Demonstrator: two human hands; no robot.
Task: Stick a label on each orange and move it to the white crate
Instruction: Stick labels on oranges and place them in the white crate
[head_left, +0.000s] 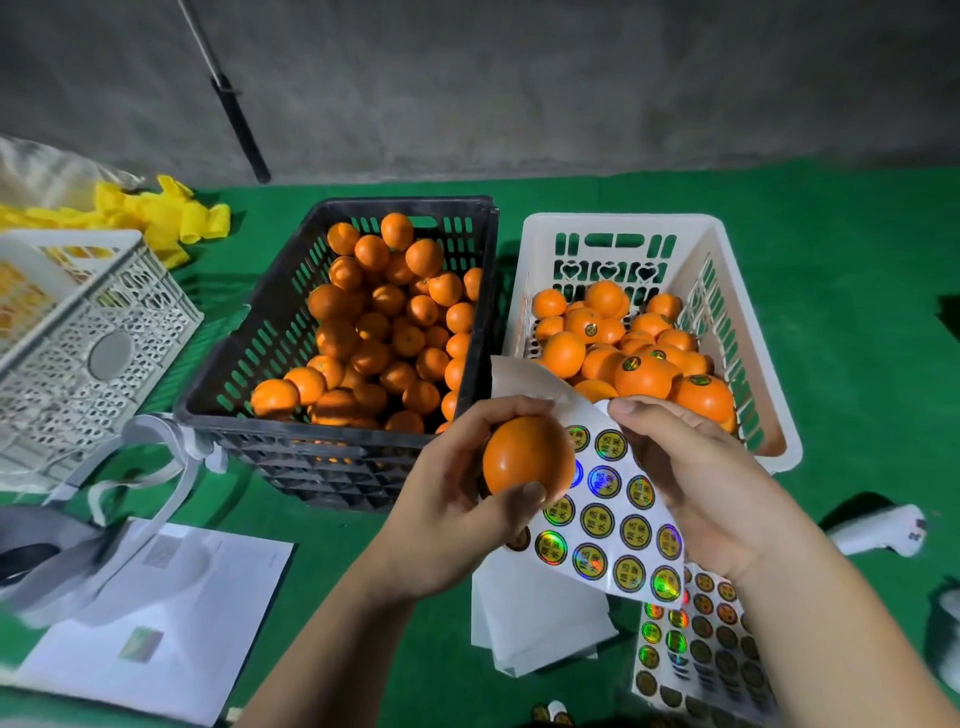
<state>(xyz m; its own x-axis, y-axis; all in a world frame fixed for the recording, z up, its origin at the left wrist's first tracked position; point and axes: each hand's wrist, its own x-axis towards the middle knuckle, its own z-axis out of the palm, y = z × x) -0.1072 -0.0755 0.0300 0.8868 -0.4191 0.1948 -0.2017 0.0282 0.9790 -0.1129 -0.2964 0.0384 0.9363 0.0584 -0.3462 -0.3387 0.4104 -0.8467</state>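
Nearest, at the bottom right, a flat sheet of round shiny stickers (706, 654) lies on the green felt table cover (857, 364); beside it sits a small stack of bare white backing papers (535, 618); at the bottom left lies a white printed paper sheet (171, 613).

Above these, the two hands are close together. The left hand (457, 514) is curled round a smooth round orange (527, 457); the thumb presses its near side and the fingers wrap over its top. The right hand (696, 483) pinches the top edge of a curled white sheet of round gold and black labels (618, 525) with its fingers bent; this sheet hangs just behind the held orange and touches it; I cannot tell if a label is on that orange.

Farther back, a black plastic slotted crate (280, 364) holds a heap of plain oranges (384, 332); just beside it on the right, the white plastic crate with heart holes (613, 249) holds labelled oranges (644, 374).

At the far left stands a white lattice basket (98, 332); behind it lies a pile of yellow foam nets (166, 218).
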